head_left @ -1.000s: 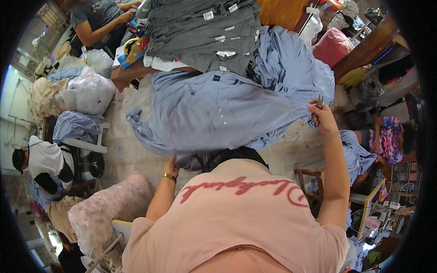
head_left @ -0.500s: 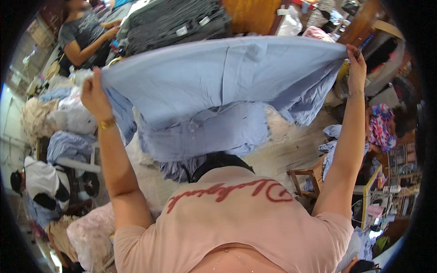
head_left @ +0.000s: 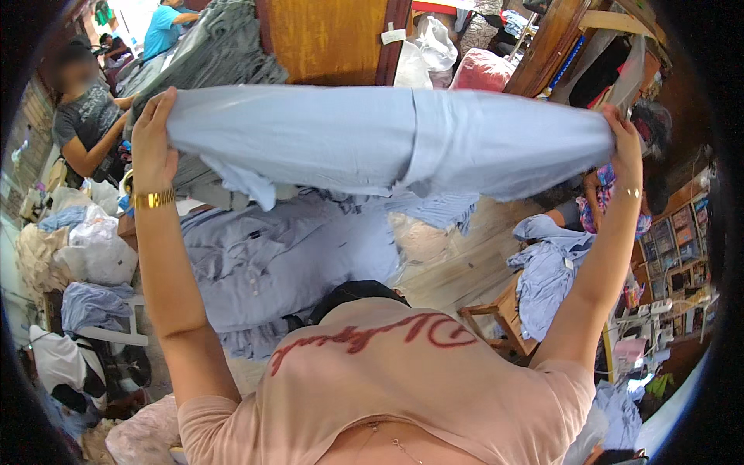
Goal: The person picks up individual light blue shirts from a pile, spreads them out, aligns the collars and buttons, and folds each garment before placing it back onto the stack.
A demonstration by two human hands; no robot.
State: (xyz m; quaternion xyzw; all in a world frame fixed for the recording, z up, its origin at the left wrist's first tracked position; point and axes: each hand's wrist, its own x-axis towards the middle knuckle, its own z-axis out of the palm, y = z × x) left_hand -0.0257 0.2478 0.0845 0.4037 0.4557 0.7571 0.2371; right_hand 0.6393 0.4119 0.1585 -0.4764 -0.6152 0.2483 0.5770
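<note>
A light blue shirt (head_left: 333, 139) is stretched wide in the air between my raised hands, slightly smeared by motion. My left hand (head_left: 155, 136), with a gold band at its wrist, is closed on one end of the cloth. The opposite end is pinched in my right hand (head_left: 625, 147). Down the middle of the cloth runs a vertical strip like a button placket. One loose flap hangs below near my left hand. Beneath the shirt, in front of my body, lies a pile of similar blue shirts (head_left: 263, 256).
Dark grey garments (head_left: 225, 54) are heaped beyond my left hand, with a person (head_left: 81, 128) beside them. A wooden stool (head_left: 500, 314) draped with blue clothes (head_left: 546, 283) stands at right. White plastic bags (head_left: 97, 248) crowd the left side. A wooden panel (head_left: 322, 39) rises at the back.
The shirt has gone from hanging with a drooping lower edge to a narrower, lifted band. Both hands still grip it. The whole view has shifted, showing more of the pile below.
</note>
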